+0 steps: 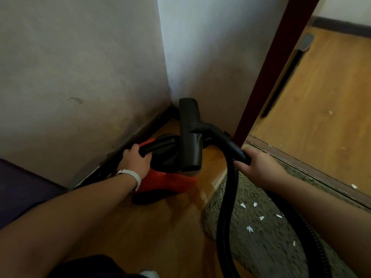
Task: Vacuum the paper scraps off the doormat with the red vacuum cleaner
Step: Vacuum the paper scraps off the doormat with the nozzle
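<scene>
White scraps dot the doormat, crossed by the hose. The right hand curls round the hose end; the left hand grips the handle of the vacuum, on the floor beside the doormat, with the nozzle upright beyond

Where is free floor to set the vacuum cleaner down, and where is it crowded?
Free: the bare wood floor between the red vacuum cleaner and the left edge of the doormat. Crowded: the wall corner, filled by the vacuum and its nozzle; the doormat carries the hose and paper scraps.

No text, label or number is legible.
</scene>
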Demonstrator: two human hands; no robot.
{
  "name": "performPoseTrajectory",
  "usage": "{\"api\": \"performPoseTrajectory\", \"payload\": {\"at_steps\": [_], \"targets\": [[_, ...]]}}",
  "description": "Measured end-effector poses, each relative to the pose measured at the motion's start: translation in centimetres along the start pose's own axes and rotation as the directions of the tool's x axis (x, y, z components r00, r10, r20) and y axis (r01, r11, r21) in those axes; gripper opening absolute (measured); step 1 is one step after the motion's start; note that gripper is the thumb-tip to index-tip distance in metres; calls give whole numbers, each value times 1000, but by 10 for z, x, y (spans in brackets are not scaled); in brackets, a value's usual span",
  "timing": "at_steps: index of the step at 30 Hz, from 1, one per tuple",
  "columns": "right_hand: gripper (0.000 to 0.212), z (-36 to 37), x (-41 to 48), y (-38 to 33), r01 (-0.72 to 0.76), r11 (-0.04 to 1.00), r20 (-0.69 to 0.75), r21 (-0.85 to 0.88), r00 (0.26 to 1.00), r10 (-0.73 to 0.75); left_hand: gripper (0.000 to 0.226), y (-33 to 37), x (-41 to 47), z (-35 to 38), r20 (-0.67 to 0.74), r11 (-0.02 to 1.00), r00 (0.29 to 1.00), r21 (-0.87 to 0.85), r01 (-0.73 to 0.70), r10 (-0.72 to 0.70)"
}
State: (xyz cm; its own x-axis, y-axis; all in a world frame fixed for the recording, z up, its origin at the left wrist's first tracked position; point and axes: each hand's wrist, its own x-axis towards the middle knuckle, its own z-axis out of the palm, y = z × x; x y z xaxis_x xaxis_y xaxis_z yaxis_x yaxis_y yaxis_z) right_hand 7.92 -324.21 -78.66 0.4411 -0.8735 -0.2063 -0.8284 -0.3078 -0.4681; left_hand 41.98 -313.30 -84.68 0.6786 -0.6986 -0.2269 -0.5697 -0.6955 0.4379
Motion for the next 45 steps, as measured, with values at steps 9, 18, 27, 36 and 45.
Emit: {"api": "performPoseTrajectory", "payload": {"at_steps": [9, 18, 27, 36, 45], "targets": [[25, 3, 1, 9, -9, 1000, -5, 6, 1000, 9, 46, -1, 4, 3, -61, 991, 998, 132, -25, 33], [21, -11, 0, 15, -42, 999, -38, -13, 998, 41, 66, -6, 11, 8, -10, 991, 998, 118, 57, -56], [24, -22, -12, 10, -60, 998, -74, -18, 996, 59, 81, -2, -4, -7, 62, 994, 993, -37, 106, -104], [20, -23, -22, 13, -39, 998, -102, -49, 994, 34, 85, -13, -24, 4, 2, 969, 971, -48, 241, -241], [22, -16, -18, 32, -38, 998, -69, -42, 997, 35, 85, 3, -10, 2, -63, 980, 982, 83, 181, -176]]}}
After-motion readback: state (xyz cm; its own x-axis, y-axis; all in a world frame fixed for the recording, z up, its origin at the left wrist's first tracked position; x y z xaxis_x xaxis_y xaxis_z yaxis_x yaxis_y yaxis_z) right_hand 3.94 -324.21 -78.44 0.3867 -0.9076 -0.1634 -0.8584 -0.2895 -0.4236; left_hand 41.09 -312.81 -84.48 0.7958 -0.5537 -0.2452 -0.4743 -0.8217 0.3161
